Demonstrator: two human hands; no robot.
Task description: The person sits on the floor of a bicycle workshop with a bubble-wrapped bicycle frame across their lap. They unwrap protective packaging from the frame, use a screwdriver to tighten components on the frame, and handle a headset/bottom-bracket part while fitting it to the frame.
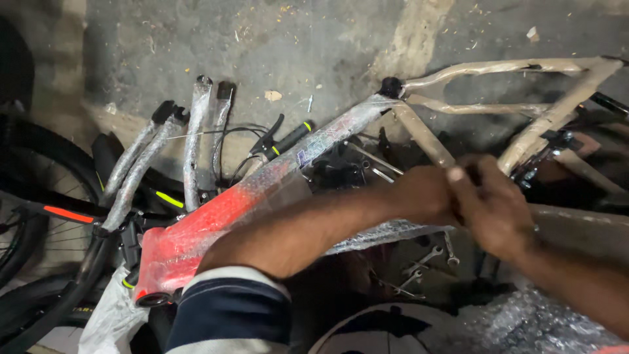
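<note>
Both hands meet at the middle of a bicycle frame [262, 190] that lies across the concrete floor [314, 46], its front part red under clear bubble wrap [367, 233] and its rear tubes bound in tan paper wrap. The left hand [419, 193] is closed around the paper-wrapped seat tube [422, 137], its forearm stretching in from a dark blue and white sleeve [226, 308] at the bottom edge. The right hand [495, 206] is curled tight just beside it, fingers pinching a pale bit of the wrap [455, 174] near the same tube; the two hands touch, and motion blur hides how the fingertips sit. The hands and forearms cover the joint where the tubes come together. Beneath the frame, partly screened by the left forearm and the bubble wrap, several spanners [422, 259] lie on the dark ground. To the left stands a fork [200, 141] wrapped in plastic film, with a second wrapped fork [141, 164] leaning beside it, and a black handlebar grip with a yellow-green band [288, 139] and its cables rest just behind the red tube. A wheel with a black tyre [26, 196] fills the left edge, and more loose bubble wrap [544, 324] lies at the lower right
</note>
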